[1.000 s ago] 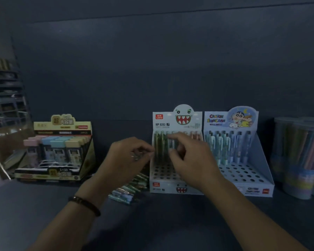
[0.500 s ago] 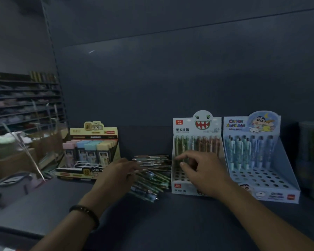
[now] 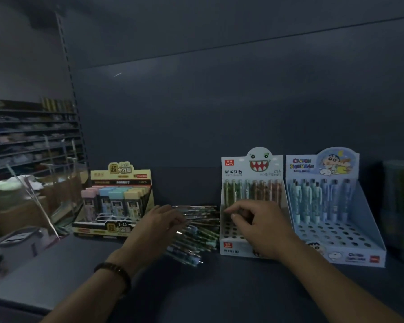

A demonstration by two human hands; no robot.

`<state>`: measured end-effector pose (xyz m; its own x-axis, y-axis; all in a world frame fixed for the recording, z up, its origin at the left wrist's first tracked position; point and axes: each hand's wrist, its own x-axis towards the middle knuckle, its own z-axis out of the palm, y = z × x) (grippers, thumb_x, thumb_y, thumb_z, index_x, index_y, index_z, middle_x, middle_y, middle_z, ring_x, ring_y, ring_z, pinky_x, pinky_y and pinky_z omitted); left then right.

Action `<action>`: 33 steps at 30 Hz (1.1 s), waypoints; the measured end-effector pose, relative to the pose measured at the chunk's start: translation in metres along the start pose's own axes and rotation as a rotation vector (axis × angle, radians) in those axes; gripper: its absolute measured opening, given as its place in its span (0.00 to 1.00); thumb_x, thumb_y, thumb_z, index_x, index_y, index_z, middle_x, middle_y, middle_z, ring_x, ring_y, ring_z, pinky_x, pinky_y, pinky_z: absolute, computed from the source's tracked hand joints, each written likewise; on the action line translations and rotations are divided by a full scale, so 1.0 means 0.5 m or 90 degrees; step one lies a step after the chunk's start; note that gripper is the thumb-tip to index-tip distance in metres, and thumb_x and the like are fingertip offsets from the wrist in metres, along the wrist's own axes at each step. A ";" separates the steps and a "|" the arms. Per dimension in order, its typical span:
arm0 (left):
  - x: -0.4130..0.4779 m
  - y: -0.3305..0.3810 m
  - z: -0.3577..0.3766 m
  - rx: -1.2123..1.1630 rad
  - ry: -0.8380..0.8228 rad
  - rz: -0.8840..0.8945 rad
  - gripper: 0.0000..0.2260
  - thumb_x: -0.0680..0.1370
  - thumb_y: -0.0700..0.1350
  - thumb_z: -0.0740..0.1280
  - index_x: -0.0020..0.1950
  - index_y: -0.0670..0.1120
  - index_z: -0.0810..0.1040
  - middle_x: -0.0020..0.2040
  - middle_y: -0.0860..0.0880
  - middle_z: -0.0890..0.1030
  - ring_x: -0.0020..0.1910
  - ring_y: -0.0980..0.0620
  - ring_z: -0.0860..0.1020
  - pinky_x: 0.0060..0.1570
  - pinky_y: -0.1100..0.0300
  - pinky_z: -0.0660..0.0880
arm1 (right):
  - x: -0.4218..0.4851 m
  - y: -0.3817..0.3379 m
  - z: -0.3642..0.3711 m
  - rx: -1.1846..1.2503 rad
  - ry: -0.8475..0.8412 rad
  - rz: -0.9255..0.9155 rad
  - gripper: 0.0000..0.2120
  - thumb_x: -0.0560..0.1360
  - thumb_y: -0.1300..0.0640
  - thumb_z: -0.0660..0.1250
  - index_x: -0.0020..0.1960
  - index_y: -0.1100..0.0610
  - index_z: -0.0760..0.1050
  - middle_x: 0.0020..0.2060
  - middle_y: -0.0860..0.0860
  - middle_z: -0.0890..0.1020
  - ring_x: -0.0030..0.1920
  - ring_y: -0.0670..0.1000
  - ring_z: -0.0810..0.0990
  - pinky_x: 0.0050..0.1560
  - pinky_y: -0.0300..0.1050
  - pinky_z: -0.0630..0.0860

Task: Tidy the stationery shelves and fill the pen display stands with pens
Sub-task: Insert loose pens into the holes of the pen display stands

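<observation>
A white pen stand with a toothy monster face (image 3: 252, 164) stands on the dark shelf, with one row of pens along its back and bare holes in front. To its left lies a loose pile of pens (image 3: 196, 231). My left hand (image 3: 163, 224) reaches over the pile with fingers stretched out, touching the pens. In front of the monster stand's lower holes hovers my right hand (image 3: 257, 222), fingers loosely curled, and no pen shows in it. A blue cartoon pen stand (image 3: 350, 229) to the right holds a back row of blue pens.
A yellow display box of pastel lead cases (image 3: 119, 180) sits left of the pile. Clear tubs of pens (image 3: 401, 206) stand at the far right edge. Cardboard boxes and clutter (image 3: 14, 206) lie beyond the shelf's left end, with more shelving behind.
My right hand has come down from the back row of pens to the stand's lower holes. My left hand has moved out over the pen pile. The view has swung left.
</observation>
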<state>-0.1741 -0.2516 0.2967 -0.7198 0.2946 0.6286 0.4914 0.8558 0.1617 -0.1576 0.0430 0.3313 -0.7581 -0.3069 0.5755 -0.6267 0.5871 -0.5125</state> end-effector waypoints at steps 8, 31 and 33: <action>0.064 0.119 -0.069 -0.422 0.137 -0.164 0.03 0.84 0.43 0.67 0.53 0.49 0.81 0.43 0.47 0.85 0.41 0.48 0.84 0.43 0.56 0.83 | 0.010 0.020 -0.004 0.196 0.103 0.061 0.10 0.79 0.57 0.74 0.53 0.42 0.84 0.32 0.47 0.78 0.33 0.46 0.78 0.38 0.40 0.79; 0.087 0.247 0.065 -0.771 0.142 -0.245 0.02 0.79 0.42 0.73 0.47 0.47 0.86 0.46 0.39 0.85 0.44 0.41 0.81 0.45 0.51 0.79 | 0.036 0.043 -0.107 0.653 0.295 0.168 0.06 0.76 0.69 0.73 0.53 0.65 0.83 0.41 0.62 0.86 0.38 0.53 0.85 0.39 0.41 0.83; 0.082 0.250 0.084 -0.583 0.141 -0.179 0.04 0.78 0.45 0.75 0.46 0.55 0.87 0.41 0.49 0.85 0.41 0.45 0.81 0.40 0.57 0.77 | 0.036 0.047 -0.113 0.640 0.307 0.159 0.08 0.77 0.69 0.72 0.55 0.63 0.84 0.42 0.60 0.87 0.39 0.52 0.85 0.39 0.40 0.83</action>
<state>-0.1626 -0.1149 0.3108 -0.8067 -0.0361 0.5898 0.5732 0.1949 0.7959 -0.1758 0.0935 0.3657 -0.8699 0.1807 0.4588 -0.4930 -0.3409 -0.8004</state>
